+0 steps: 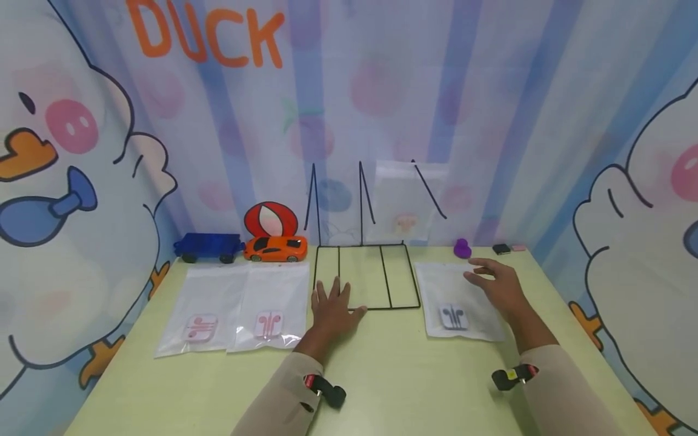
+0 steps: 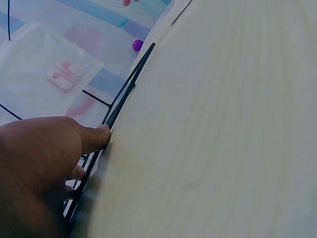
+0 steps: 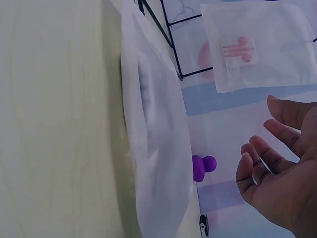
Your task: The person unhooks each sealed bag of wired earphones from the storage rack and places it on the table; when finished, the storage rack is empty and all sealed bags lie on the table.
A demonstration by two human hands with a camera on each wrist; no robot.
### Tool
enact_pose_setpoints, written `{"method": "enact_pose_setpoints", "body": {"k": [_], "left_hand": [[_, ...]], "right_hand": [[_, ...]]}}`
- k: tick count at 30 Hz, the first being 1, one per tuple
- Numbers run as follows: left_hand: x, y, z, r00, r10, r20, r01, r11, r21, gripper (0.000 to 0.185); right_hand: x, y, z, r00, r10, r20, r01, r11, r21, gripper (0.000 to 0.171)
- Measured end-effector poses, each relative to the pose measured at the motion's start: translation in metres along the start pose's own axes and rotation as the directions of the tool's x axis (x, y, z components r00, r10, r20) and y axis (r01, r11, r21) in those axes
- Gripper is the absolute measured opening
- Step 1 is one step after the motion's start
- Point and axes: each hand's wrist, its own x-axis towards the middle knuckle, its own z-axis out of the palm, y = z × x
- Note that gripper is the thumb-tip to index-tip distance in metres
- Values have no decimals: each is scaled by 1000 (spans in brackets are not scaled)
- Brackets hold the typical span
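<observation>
My left hand (image 1: 332, 309) lies flat, fingers spread, on the front left corner of the black wire rack (image 1: 364, 277), its fingertips across the front wire. The rack's flat base rests on the table, split by cross wires into bays, with thin uprights rising at the back. My right hand (image 1: 498, 284) hovers, fingers loosely extended, over the far right part of a clear plastic bag (image 1: 457, 301) lying flat just right of the rack. Inside the bag, near its front edge, sit dark earphones (image 1: 453, 316) in a small case.
</observation>
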Motion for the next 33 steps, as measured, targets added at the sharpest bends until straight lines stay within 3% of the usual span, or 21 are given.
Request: {"method": "enact_pose_setpoints", "body": {"k": [11, 23, 33], "left_hand": [[2, 1, -3, 1000, -5, 10, 5, 1000, 14, 80], [-1, 2, -1, 1000, -7, 22, 7, 1000, 12, 80], [-1, 1, 1, 1000, -17, 15, 17, 1000, -1, 81]], "right_hand": [[35, -18, 9, 998, -14, 56, 9, 997, 75, 51], [68, -35, 25, 986, -32, 165, -20, 952, 305, 55], [96, -46, 53, 987, 9, 163, -58, 951, 302, 51]]}}
